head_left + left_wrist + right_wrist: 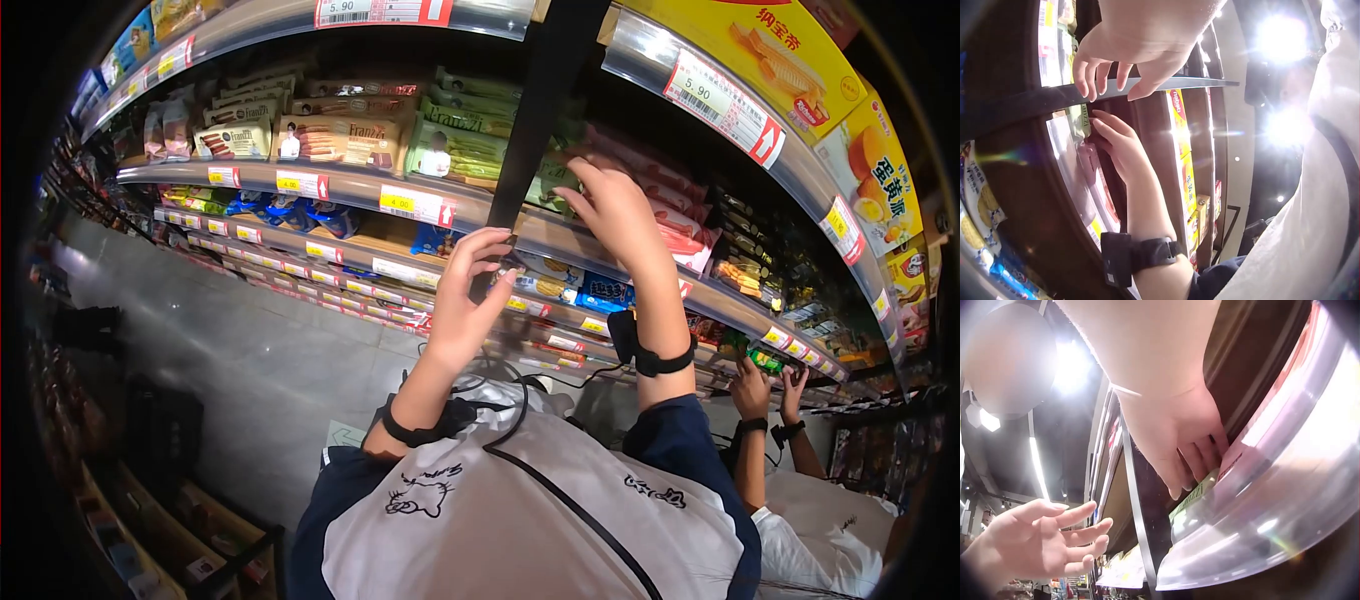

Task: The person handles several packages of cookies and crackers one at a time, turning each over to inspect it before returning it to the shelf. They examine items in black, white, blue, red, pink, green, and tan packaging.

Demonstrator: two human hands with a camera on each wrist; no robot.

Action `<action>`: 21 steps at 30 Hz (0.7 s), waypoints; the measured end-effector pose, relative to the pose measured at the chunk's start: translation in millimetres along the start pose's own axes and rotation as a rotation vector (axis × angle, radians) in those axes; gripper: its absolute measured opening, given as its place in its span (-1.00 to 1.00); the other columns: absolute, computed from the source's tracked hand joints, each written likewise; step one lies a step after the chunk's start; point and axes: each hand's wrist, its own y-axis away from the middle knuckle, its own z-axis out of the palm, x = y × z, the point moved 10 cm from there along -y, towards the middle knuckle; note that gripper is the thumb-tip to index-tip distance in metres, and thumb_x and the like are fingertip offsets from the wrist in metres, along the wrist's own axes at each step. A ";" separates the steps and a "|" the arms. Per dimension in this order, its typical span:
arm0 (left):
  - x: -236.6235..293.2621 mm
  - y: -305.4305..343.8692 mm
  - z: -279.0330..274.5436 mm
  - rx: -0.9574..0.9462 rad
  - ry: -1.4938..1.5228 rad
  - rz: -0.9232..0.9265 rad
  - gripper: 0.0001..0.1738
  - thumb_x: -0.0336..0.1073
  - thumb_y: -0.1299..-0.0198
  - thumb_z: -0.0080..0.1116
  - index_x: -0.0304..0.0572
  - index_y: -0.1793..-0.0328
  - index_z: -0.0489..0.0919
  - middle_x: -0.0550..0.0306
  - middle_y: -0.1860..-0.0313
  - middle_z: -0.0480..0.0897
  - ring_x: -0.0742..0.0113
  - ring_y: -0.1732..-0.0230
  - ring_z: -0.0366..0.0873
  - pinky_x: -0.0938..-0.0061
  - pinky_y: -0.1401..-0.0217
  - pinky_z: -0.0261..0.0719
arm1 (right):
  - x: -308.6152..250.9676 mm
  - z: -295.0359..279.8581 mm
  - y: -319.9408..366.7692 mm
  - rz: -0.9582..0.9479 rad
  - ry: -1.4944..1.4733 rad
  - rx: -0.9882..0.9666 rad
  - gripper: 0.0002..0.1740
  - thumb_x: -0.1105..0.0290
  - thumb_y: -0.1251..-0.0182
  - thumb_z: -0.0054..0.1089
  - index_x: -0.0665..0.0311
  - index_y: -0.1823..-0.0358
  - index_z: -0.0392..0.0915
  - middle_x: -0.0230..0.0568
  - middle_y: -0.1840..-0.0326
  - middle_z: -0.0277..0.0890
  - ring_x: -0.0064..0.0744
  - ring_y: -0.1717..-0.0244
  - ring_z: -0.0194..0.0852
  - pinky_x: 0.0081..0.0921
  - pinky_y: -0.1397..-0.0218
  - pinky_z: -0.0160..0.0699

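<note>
My right hand reaches into the shelf just right of the dark upright post. In the right wrist view its fingers bend down at the top edge of a green snack packet, partly behind it. Pink packets stand right beside that one. My left hand hovers in front of the shelf edge near the post, fingers loosely bent and spread. The right wrist view shows this left hand with nothing in its palm.
Left of the post stand brown Franzzi packets and green ones. A clear plastic lip fronts the shelf. Yellow boxes sit higher at right. Another person's hands hold a green packet at lower right.
</note>
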 end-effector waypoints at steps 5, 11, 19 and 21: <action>2.8 3.4 -4.3 0.010 0.010 0.001 -0.57 -0.55 -0.12 0.07 -0.24 -0.15 0.36 0.04 -0.19 0.39 0.28 -0.14 0.42 0.45 -0.13 0.37 | -6.4 28.1 -31.2 0.132 0.123 -0.345 -0.50 0.19 -0.13 0.21 0.13 -0.13 0.42 0.09 0.15 0.52 0.03 0.12 0.50 -0.19 0.08 0.48; 4.8 5.6 -10.0 0.023 0.005 0.029 -0.61 -0.55 -0.13 0.05 -0.24 -0.13 0.39 0.03 -0.19 0.39 0.29 -0.12 0.44 0.46 -0.11 0.38 | 0.6 46.5 -54.8 0.002 0.022 -0.325 -0.43 0.17 -0.08 0.28 0.14 -0.15 0.41 0.04 0.05 0.53 -0.04 0.00 0.50 -0.28 -0.06 0.47; 12.0 6.2 -13.5 0.059 -0.053 0.094 -0.71 -0.55 -0.13 0.04 -0.27 -0.02 0.47 0.01 -0.13 0.43 0.31 -0.08 0.46 0.46 -0.11 0.41 | 21.9 -4.8 -64.0 0.162 -0.098 0.106 -0.50 0.38 0.02 0.31 0.28 -0.04 0.47 0.01 0.03 0.53 -0.11 0.01 0.50 -0.37 -0.08 0.42; 19.7 6.5 -13.0 0.076 -0.084 0.123 -0.74 -0.54 -0.13 0.04 -0.28 0.02 0.49 0.01 -0.12 0.44 0.32 -0.07 0.46 0.46 -0.11 0.42 | 21.2 -39.4 -46.0 0.250 -0.181 0.187 -0.51 0.39 0.02 0.30 0.29 -0.03 0.49 0.03 0.08 0.55 -0.11 0.06 0.54 -0.38 -0.03 0.45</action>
